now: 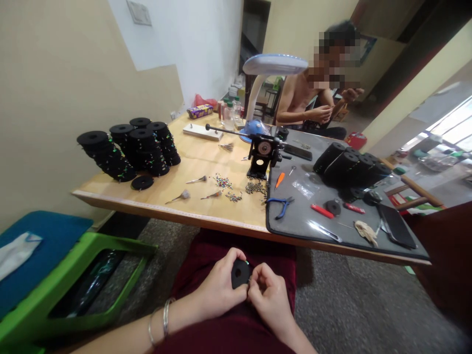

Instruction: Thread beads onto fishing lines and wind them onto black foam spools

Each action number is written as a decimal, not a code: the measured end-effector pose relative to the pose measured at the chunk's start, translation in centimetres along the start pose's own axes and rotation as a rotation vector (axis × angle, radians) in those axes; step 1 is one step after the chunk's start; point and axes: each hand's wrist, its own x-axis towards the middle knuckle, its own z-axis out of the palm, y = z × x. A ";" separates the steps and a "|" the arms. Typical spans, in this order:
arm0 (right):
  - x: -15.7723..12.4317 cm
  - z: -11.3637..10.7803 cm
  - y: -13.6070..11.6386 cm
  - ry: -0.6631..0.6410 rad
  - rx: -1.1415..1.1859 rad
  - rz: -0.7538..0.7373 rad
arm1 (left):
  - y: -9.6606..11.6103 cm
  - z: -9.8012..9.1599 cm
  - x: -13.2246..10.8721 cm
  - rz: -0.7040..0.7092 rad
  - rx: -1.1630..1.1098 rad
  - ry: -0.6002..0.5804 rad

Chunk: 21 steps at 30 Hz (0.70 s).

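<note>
Over my lap, below the table's front edge, my left hand point(223, 284) grips a black foam spool point(240, 273) with a hole through its middle. Its thumb and fingers curl around the spool's rim. At the spool's right edge, my right hand point(268, 291) is pinched closed; a thin bit shows at the fingertips, too small to name. A small green and white speck sits on the spool's upper rim. On the table ahead lie a pile of coloured beads point(222, 181), a pile of dark metal bits point(255, 187) and several small feather-like tufts point(180, 196).
Stacked black spools point(147, 147) stand at the left of the table. A black clamp device point(261, 155) with a long rod and a lamp point(275, 64) stand mid-table. Blue pliers point(282, 205) and red tools point(322, 211) lie on the grey mat point(295, 223). Another person point(298, 101) sits across.
</note>
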 end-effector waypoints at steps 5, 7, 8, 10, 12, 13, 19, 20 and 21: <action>-0.2 -0.1 0.4 -0.021 0.024 -0.013 | -0.1 0.0 0.0 -0.015 -0.013 -0.005; -0.2 -0.3 0.4 -0.025 0.023 -0.030 | -0.1 0.0 0.0 -0.012 -0.016 -0.006; -0.2 -0.3 0.4 -0.025 0.020 -0.039 | -0.1 0.0 0.0 -0.012 -0.015 -0.007; -0.2 -0.4 0.4 -0.024 0.012 -0.054 | 0.0 0.1 0.1 -0.017 -0.016 -0.017; -0.1 -0.5 0.4 -0.035 0.020 -0.061 | 0.0 0.1 0.2 -0.024 -0.026 -0.037; -0.1 -0.5 0.4 -0.045 0.034 -0.057 | 0.0 0.1 0.2 -0.027 -0.033 -0.045; -0.3 -0.8 0.7 -0.105 0.250 0.012 | -0.1 -0.1 0.3 -0.036 -0.018 -0.010; -0.3 -0.8 0.8 -0.118 0.285 0.018 | -0.1 -0.1 0.3 -0.039 -0.019 -0.009; -0.3 -0.9 1.0 -0.130 0.312 0.023 | -0.1 -0.1 0.4 -0.041 -0.025 -0.013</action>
